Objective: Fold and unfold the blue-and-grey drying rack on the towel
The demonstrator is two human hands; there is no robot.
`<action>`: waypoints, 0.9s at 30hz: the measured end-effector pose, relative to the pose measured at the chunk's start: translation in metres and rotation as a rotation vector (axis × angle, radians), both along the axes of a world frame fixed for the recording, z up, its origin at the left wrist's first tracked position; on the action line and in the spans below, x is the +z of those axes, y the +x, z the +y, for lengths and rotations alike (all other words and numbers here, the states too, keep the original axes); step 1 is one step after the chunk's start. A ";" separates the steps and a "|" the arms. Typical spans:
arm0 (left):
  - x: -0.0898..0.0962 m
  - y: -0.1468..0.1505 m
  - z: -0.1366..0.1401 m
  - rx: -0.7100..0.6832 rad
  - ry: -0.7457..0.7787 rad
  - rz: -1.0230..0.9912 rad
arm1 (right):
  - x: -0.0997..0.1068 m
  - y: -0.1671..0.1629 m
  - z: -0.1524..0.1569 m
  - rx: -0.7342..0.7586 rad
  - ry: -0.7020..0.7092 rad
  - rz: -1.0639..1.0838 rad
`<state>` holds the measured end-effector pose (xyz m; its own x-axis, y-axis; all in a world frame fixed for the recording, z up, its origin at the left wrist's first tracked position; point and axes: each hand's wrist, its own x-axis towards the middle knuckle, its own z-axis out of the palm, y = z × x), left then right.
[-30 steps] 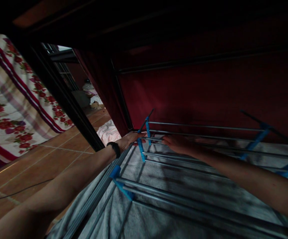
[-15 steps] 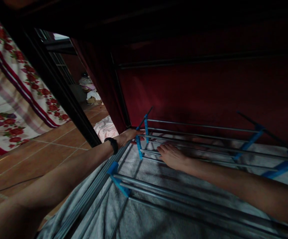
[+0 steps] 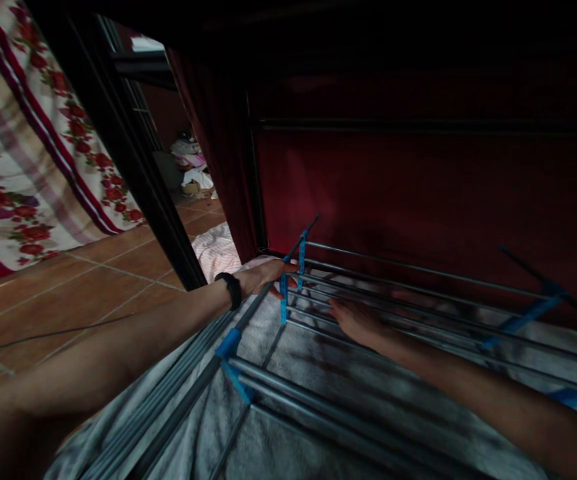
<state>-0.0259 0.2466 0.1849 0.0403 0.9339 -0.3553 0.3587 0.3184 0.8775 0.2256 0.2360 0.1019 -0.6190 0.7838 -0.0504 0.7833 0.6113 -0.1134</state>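
A partly assembled shoe rack (image 3: 348, 401) of grey metal tubes and blue plastic brackets lies on a grey blanket (image 3: 308, 380). My left hand (image 3: 268, 272), with a black band on the wrist, is closed around the side pole by a far blue bracket (image 3: 283, 298). Its fingers reach over the bracket and the tube ends. My right hand (image 3: 356, 320) is at the crosstubes just right of that bracket, fingers together and curled at a tube; its fingertips are dim. A nearer blue bracket (image 3: 229, 343) sits on the same pole.
Several loose tubes (image 3: 168, 393) lie along the blanket's left side. A dark post (image 3: 133, 173) rises at left, with tiled floor (image 3: 108, 287) and a floral cloth (image 3: 33, 153) beyond. A dark red panel (image 3: 393, 200) closes off the back.
The view has shifted slightly, so the rack's right brackets sit farther right. My right hand has turned a little and its fingers have drawn in at the tubes. My left hand keeps its hold.
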 end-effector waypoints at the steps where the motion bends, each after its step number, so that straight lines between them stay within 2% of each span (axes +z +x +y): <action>1: 0.000 0.000 -0.001 -0.004 0.000 -0.003 | 0.000 0.000 0.000 -0.004 0.005 0.012; 11: 0.008 0.004 -0.006 0.021 0.024 -0.036 | 0.007 0.000 -0.003 -0.003 0.011 0.069; 27: 0.007 0.005 -0.004 0.077 0.061 -0.068 | -0.012 0.005 0.024 0.009 -0.158 0.317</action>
